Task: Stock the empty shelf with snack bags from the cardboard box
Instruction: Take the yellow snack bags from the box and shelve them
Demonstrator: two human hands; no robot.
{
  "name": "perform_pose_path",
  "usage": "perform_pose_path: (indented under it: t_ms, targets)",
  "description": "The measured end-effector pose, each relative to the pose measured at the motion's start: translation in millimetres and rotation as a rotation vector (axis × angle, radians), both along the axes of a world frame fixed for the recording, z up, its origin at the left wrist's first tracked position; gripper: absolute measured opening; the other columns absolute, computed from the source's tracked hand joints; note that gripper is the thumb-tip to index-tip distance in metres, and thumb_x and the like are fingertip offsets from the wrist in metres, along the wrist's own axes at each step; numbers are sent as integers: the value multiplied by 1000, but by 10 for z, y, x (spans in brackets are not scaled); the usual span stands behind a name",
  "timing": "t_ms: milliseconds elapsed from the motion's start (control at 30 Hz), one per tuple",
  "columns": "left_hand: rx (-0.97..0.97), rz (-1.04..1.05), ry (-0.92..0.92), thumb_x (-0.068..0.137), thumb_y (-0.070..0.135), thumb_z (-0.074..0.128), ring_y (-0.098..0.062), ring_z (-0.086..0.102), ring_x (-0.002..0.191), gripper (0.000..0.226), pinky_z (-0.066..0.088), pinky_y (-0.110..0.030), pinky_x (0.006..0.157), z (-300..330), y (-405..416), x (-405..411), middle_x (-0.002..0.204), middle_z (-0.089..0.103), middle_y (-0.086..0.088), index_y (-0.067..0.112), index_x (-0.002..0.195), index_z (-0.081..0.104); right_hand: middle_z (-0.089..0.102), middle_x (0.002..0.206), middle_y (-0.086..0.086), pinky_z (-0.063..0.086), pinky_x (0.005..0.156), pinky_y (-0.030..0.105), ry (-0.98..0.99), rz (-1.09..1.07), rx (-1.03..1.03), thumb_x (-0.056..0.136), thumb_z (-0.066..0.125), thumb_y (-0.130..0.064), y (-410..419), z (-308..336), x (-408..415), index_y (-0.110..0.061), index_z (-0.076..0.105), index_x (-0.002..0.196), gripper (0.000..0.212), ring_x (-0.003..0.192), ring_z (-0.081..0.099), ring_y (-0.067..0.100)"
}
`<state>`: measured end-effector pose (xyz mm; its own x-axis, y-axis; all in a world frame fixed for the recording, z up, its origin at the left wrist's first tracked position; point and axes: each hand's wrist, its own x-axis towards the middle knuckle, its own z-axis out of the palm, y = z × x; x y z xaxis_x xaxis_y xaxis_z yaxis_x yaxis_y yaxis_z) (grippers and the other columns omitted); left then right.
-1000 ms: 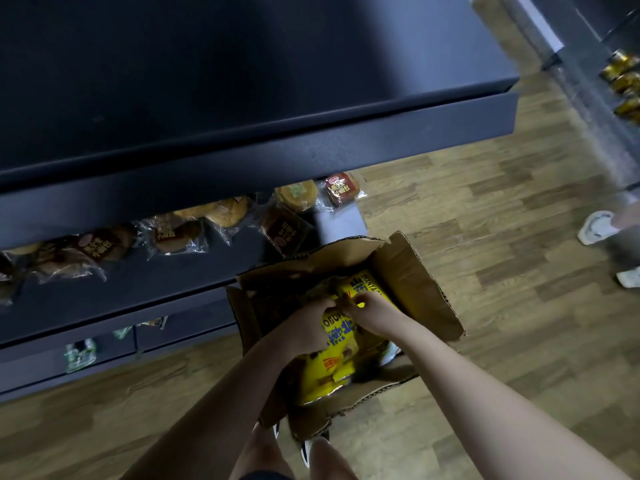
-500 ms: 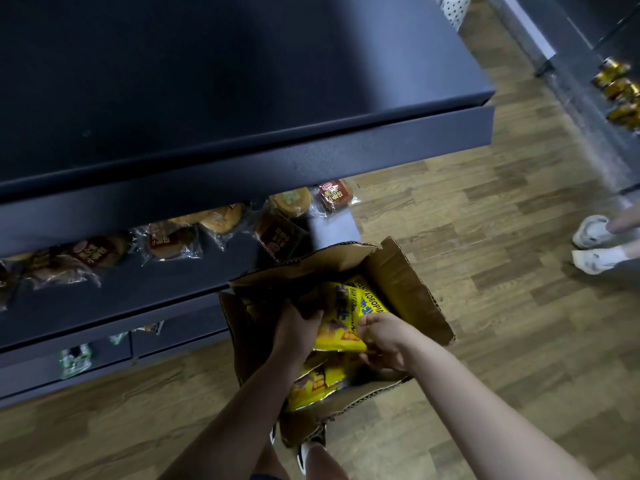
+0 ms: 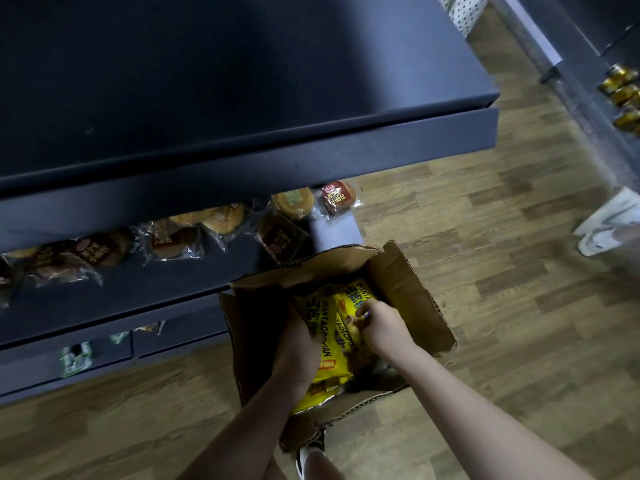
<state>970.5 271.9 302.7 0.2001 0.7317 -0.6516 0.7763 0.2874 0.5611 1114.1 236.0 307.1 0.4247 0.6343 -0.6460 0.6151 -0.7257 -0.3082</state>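
Head view, looking down.

Item: open brown corrugated cardboard box [image 3: 408, 289], standing on the wood-plank floor [image 3: 502, 306], flaps spread outward. Both hands are inside it.

Item: yellow plastic snack bags with blue lettering [image 3: 330, 341], several, packed together in the box between and under the two hands.

Item: left hand [image 3: 298, 351], reaching down on the near-left side of the bags, fingers wrapped round the edge of one yellow bag; the fingertips are hidden behind the packet.

Item: right hand [image 3: 379, 327], just right of the left hand, fingers curled and pinching the upper part of a yellow bag at the far side of the stack. The two hands are close together, with bags between them.

Item: dark blue-grey metal shelf board [image 3: 242, 81], broad and flat, above and beyond the hands; its top surface is bare.

Item: lower dark shelf tier [image 3: 156, 282], beyond and left of the hands, carrying a row of clear-wrapped round buns and cakes [image 3: 221, 220], some with brown-red labels.

Item: bottom tier with small green-and-white packets [image 3: 74, 358], far left of the left hand; blurred.

Item: gold-wrapped goods [image 3: 621, 95] on a neighbouring rack, far beyond and right of the right hand.

Item: white shoe [image 3: 606, 225] of another person, well right of the right hand.

Item: the wearer's own black-and-white shoe [image 3: 308, 455], below the box, between the forearms.
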Motion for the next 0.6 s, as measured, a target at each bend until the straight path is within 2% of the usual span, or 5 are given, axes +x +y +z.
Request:
perform_pose_path:
  t_ms: [67, 167, 267, 400, 600]
  targets:
    - [229, -261, 154, 88, 5, 49, -25, 23, 141, 74, 22, -35, 116, 9, -15, 34, 153, 21, -6, 22, 150, 11, 52, 110, 16, 46, 79, 39, -132, 128, 25, 83, 47, -2, 53, -51, 69, -5, 51, 99, 18, 106, 52, 37]
    - [379, -502, 228, 91, 10, 44, -25, 23, 139, 59, 28, -35, 113, -47, -23, 114, 151, 26, 0, 30, 144, 28, 43, 124, 14, 43, 88, 42, -218, 327, -45, 88, 50, -13, 158, -153, 51, -6, 45, 119, 32, 117, 43, 35]
    - [321, -523, 348, 95, 23, 39, -30, 29, 135, 45, 34, -41, 108, -74, -10, 220, 147, 32, -7, 24, 140, 36, 32, 140, 13, 37, 98, 46, -191, 440, -144, 90, 50, -25, 197, -316, -20, -14, 33, 136, 51, 129, 31, 35]
    - [200, -528, 411, 95, 42, 39, -37, 23, 136, 60, 30, -46, 106, -65, 33, 334, 148, 22, -14, 15, 146, 21, 23, 148, 13, 35, 99, 50, -223, 476, -182, 88, 53, -29, 226, -430, -46, -22, 24, 142, 62, 132, 26, 39]
    - [126, -589, 475, 97, 29, 43, -36, 7, 143, 65, 18, -51, 112, -281, 180, 329, 157, 2, -9, 23, 150, 6, 14, 153, 11, 41, 95, 52, -156, 413, -194, 90, 53, -38, 322, -481, -8, -28, 28, 139, 56, 132, 25, 41]
